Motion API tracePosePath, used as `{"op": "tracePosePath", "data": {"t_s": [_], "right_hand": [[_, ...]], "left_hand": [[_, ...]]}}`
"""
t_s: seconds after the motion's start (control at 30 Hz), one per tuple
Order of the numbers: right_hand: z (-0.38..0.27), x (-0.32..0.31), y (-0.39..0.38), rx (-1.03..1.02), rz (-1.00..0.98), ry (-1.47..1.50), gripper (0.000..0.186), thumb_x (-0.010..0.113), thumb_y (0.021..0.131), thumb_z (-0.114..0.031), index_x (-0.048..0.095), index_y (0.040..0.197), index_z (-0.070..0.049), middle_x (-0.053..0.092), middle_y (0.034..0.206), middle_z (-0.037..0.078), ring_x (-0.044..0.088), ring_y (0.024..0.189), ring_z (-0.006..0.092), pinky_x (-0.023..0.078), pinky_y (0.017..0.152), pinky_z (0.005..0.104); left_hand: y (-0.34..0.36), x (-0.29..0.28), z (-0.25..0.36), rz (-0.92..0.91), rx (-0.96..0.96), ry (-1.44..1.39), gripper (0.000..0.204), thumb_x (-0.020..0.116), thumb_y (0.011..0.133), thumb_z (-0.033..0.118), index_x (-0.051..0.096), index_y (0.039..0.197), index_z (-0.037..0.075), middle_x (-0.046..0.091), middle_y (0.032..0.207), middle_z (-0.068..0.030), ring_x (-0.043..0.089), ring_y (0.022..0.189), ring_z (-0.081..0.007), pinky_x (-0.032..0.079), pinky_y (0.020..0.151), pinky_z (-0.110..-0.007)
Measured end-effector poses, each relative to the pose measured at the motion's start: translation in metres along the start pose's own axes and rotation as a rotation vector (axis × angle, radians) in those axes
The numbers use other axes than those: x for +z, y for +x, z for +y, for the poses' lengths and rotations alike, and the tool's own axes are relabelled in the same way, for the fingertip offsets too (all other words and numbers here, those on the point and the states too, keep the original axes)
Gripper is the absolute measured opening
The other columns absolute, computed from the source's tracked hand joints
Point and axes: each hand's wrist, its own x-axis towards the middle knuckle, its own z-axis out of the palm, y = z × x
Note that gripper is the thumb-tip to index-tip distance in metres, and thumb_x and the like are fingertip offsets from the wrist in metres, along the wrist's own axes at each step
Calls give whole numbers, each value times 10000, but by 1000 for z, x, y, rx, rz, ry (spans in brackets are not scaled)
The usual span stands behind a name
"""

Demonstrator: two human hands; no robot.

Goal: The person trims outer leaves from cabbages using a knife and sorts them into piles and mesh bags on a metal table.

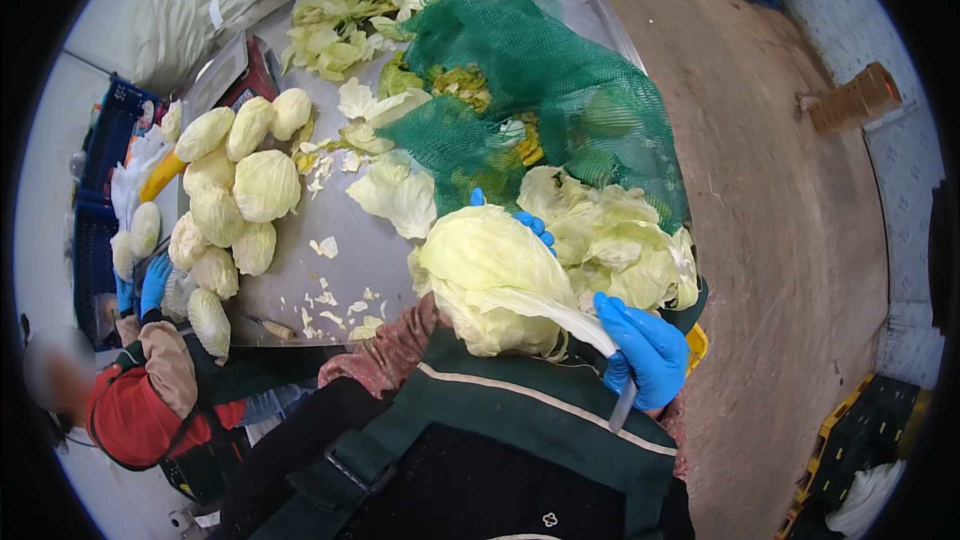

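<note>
So, cabbage (480,275) in left hand (537,228), knife (623,407) in right hand (647,348).

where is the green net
In the head view, the green net lies on the right side of the metal table, beyond the held cabbage and loose leaves.

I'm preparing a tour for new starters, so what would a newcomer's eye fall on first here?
Probably the large cabbage at the centre, cradled by the left hand, while the right hand grips a leaf and a metal blade. Beyond it, green mesh sprawls across the table; paler cabbages cluster at left.
</note>
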Motion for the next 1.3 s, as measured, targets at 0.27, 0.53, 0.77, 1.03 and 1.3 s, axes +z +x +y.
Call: {"op": "tracePosePath", "data": {"t_s": [0.27, 0.53, 0.77, 1.03, 1.3], "right_hand": [[22, -14, -56, 277, 754, 0, 286, 577, 953, -274, 642, 967, 5, 696, 899, 130, 618, 774, 195, 493, 703, 297], [14, -4, -15, 694, 157, 249, 593, 738, 741, 1, 562, 1306, -30, 576, 1306, 90, 594, 943, 110, 484, 709, 235], [13, 4, 39, 8, 285, 173, 475, 730, 731, 11, 647, 1199, -2, 691, 1022, 146, 653, 880, 198, 513, 708, 293], [79, -53, 91, 667, 748, 265, 171, 584, 932, -106, 702, 961, 15, 706, 935, 94, 589, 711, 111, 466, 617, 255], [79, -14, 69, 424, 166, 320, 682, 818, 720, -102, 536, 1339, -58, 586, 1290, 119, 571, 1140, 218, 488, 922, 355]], "left_hand": [[-21, 27, 2, -157, 78, -42, 719, 401, 873, 749, 572, 993, 61, 548, 1053, -102, 415, 1042, -270, 331, 889, -446], [-24, 71, 4, -322, 40, -52, 804, 341, 895, 744, 614, 1152, 33, 546, 1289, -147, 315, 1340, -322, 227, 1119, -509], [-11, 117, 1, -145, -54, 101, 973, 329, 839, 812, 311, 1492, 92, 315, 1535, -147, 227, 1439, -342, 173, 1181, -539], [30, 129, -11, -245, -39, 295, 1115, 271, 695, 951, 194, 1552, 242, 258, 1572, -72, 228, 1444, -266, 166, 1186, -451], [32, 108, 8, -189, -112, 242, 1008, 334, 762, 890, 214, 1545, 267, 324, 1538, -63, 290, 1413, -260, 250, 1147, -475]]}}
